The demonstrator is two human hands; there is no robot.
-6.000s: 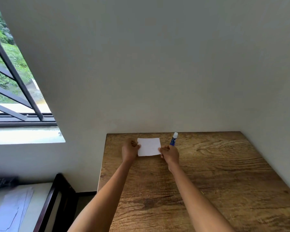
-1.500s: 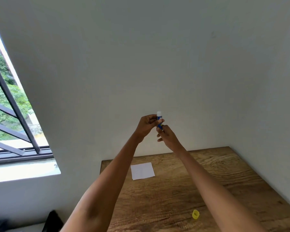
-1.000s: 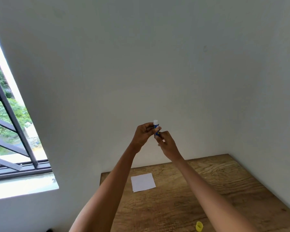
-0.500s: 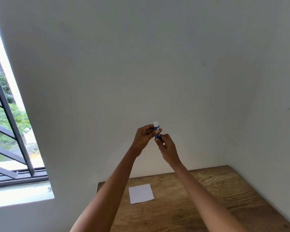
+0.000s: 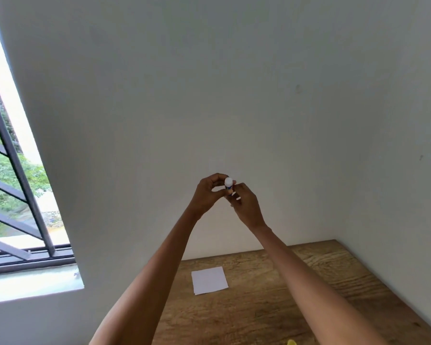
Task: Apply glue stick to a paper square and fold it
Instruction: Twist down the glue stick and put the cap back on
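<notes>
- Since half a second ago the two hands have stayed raised together in front of the wall with the glue stick (image 5: 228,183) between them, and they have barely shifted; the stick's white tip now tilts a little more toward the viewer.
- The left hand (image 5: 209,195) has its fingers curled round the upper part of the glue stick, gripping it just under the white tip.
- The right hand (image 5: 244,204) pinches the lower end of the stick from the right, fingers curled in close; its fingertips touch those of the left hand.
- Only a sliver of the blue body shows between the fingers; the rest is hidden.
- The paper square (image 5: 209,280) lies flat and unfolded on the wooden table (image 5: 296,290), toward the far left part of the top, well below the hands and untouched.
- A small yellow cap (image 5: 291,342) sits on the near edge of the view, on the table to the right of the paper and well apart from it.
- A barred window (image 5: 18,195) stands at the far left, with greenery behind it.
</notes>
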